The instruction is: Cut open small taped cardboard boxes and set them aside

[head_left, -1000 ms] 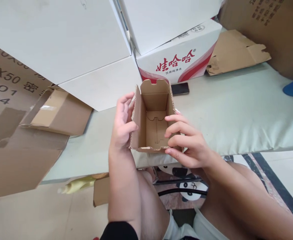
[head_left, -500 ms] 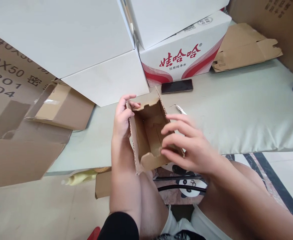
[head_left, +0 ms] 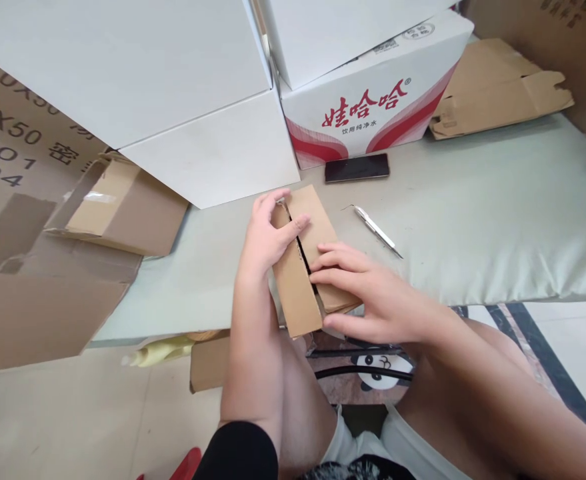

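Observation:
A small brown cardboard box [head_left: 317, 220] sits between my hands at the edge of the padded bench, its two long top flaps folded inward with a narrow dark gap between them. My left hand [head_left: 267, 233] is closed around the far left part of the box, thumb across the gap onto the right flap. My right hand [head_left: 367, 287] curves over the right flap, fingertips at the gap and thumb by the box's near end. To the right on the bench lies a white pen-like tool [head_left: 377, 231] with a thin wire-like tip; a black phone [head_left: 357, 168] lies farther back.
White cartons [head_left: 213, 153] and a red-and-white water carton [head_left: 373, 120] stand behind the box. Another small open box [head_left: 137, 207] is at left beside a large printed carton [head_left: 17, 220]. Flattened cardboard [head_left: 503, 93] lies at back right. A pale green cover [head_left: 473, 220] drapes the bench.
The box's top stood open with its flaps raised; now both long flaps are folded inward over it. My left thumb has moved onto the flap, and my right hand has come over the top.

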Tool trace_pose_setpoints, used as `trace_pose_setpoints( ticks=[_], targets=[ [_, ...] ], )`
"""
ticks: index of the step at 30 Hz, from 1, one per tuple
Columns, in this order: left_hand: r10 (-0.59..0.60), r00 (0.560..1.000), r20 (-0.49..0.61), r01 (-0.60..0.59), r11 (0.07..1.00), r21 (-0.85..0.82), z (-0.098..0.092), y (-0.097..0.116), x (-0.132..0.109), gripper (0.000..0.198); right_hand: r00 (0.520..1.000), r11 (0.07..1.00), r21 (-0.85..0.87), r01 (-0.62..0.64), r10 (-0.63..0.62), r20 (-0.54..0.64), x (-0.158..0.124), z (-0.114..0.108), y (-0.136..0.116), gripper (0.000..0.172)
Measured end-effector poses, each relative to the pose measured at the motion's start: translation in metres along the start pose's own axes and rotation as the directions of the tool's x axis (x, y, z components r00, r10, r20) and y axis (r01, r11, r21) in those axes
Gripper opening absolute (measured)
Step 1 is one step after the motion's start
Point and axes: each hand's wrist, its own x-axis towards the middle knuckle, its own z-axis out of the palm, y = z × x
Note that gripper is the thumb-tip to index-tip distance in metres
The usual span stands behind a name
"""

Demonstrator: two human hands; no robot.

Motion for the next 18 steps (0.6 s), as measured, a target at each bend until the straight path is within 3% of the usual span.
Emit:
trace_pose_setpoints(
  ticks=[2, 4, 5, 7, 9, 10, 13, 15, 18],
  targets=[
    [-0.035, 0.998, 0.045, 0.035, 0.999, -0.005, -0.003, -0.002, 0.0, 0.058, 0.996, 0.996, 0.092, -0.024, 0.031, -0.079, -0.003, -0.003, 0.01, 0.034],
    [-0.051, 0.997, 0.05, 0.053, 0.998, -0.037, -0.007, -0.004, -0.001, 0.058, 0.96, 0.97, 0.172, -0.17, 0.202, -0.195, -0.005, -0.003, 0.025, 0.034],
    [-0.056, 0.998, 0.042, 0.059, 0.996, -0.06, -0.009, -0.005, -0.001, 0.058, 0.913, 0.935, 0.211, -0.286, 0.333, -0.237, -0.006, -0.002, 0.032, 0.034],
    [-0.068, 0.997, 0.019, 0.07, 0.991, -0.113, -0.013, -0.007, -0.002, 0.061, 0.771, 0.797, 0.272, -0.538, 0.597, -0.223, -0.006, 0.002, 0.047, 0.036],
    [-0.085, 0.996, 0.01, 0.085, 0.983, -0.165, -0.017, -0.01, -0.003, 0.064, 0.659, 0.656, 0.277, -0.702, 0.746, -0.096, -0.005, 0.007, 0.056, 0.038],
    [-0.091, 0.996, 0.011, 0.091, 0.978, -0.186, -0.02, -0.011, -0.003, 0.065, 0.635, 0.617, 0.262, -0.742, 0.772, -0.021, -0.005, 0.009, 0.058, 0.041],
    [-0.096, 0.995, 0.006, 0.095, 0.968, -0.23, -0.027, -0.016, -0.002, 0.064, 0.621, 0.582, 0.243, -0.776, 0.772, 0.133, -0.003, 0.017, 0.059, 0.052],
    [-0.095, 0.995, 0.0, 0.092, 0.963, -0.252, -0.032, -0.023, -0.001, 0.066, 0.612, 0.538, 0.322, -0.779, 0.765, 0.203, 0.0, 0.022, 0.06, 0.06],
    [-0.101, 0.992, -0.071, 0.076, 0.953, -0.294, -0.035, -0.036, -0.005, 0.067, 0.609, 0.436, 0.543, -0.718, 0.771, 0.186, 0.003, 0.029, 0.066, 0.064]
  ],
)
